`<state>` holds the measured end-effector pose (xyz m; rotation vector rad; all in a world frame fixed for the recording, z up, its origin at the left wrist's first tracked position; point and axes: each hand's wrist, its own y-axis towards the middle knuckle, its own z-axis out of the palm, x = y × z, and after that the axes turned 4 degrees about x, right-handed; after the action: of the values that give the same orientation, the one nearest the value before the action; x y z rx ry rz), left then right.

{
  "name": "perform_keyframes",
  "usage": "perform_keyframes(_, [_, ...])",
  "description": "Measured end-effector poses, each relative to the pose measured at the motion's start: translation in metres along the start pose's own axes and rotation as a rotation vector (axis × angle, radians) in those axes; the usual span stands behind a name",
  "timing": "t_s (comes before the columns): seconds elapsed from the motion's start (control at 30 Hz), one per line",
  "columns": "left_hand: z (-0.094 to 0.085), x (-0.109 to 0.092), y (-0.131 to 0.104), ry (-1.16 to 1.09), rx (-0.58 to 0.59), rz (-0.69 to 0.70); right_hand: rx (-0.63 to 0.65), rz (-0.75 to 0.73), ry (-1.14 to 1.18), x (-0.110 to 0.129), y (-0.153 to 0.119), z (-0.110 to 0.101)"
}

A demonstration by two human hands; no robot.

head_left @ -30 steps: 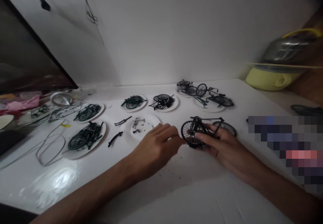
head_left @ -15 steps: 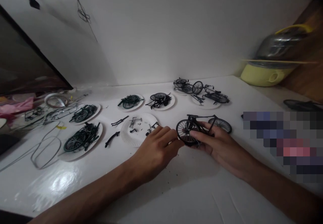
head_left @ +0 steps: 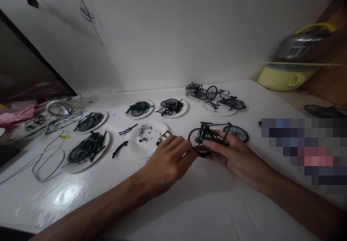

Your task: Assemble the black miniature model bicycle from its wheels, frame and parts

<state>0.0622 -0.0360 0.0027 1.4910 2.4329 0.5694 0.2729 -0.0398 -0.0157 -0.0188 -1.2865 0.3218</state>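
Note:
A small black model bicycle [head_left: 210, 128] lies tilted over the white table, one spoked wheel to the left and the other behind to the right. My right hand [head_left: 230, 147] grips its frame near the left wheel, thumb over the spokes. My left hand [head_left: 172, 157] has its fingers pinched at the left wheel's lower edge; whatever lies between the fingertips is hidden. Behind my left hand, a white paper plate [head_left: 135, 145] holds small silver and black parts. Two loose black parts, a thin one [head_left: 128, 129] and a curved one [head_left: 120, 149], lie left of the plate.
Several plates bear green or black bicycle parts, including a near-left plate [head_left: 78, 168] and a back plate [head_left: 184, 111]. Wires and a coil [head_left: 58, 108] lie at left. A yellow-green pot [head_left: 282, 79] stands back right. A blurred-out patch covers the right side.

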Motion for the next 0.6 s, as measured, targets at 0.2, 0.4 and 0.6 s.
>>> perform_keyframes(0.2, [-0.004,-0.002,0.004,0.155,0.009,0.092,0.011,0.004,0.014,-0.001,0.001,0.0])
perform_keyframes(0.4, [-0.007,0.003,0.004,0.162,-0.007,0.171,0.021,0.022,0.005,-0.001,-0.002,0.001])
perform_keyframes(0.6, [0.004,0.006,0.001,-0.049,-0.133,-0.206,-0.018,0.058,-0.058,0.003,-0.004,0.007])
